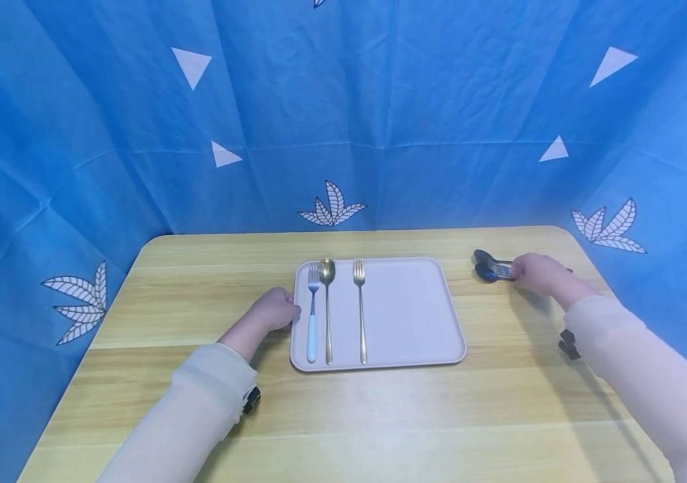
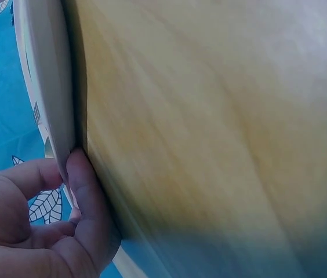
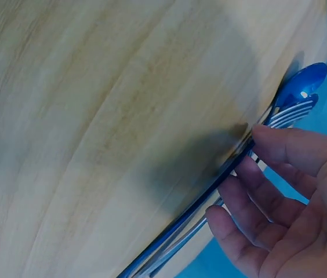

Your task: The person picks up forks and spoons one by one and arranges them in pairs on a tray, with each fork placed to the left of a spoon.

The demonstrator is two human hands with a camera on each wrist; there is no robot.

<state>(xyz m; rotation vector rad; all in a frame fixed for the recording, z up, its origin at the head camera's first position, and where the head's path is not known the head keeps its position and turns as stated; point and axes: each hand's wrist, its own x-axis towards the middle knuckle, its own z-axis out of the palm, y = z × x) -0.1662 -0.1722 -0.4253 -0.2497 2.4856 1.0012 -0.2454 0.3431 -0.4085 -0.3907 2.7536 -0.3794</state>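
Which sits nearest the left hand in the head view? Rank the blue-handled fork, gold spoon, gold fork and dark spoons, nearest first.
1. Blue-handled fork: left side of the tray.
2. Gold spoon: just right of that fork.
3. Gold fork: farther right on the tray.
4. Dark spoons: off the tray, by the right hand.

We see a pale wood-grain table (image 1: 367, 416); behind it and along both its sides hangs blue cloth (image 1: 295, 87), printed with white triangles (image 1: 192, 66) above the table and leaf clusters (image 1: 336, 199) near the table's edges.
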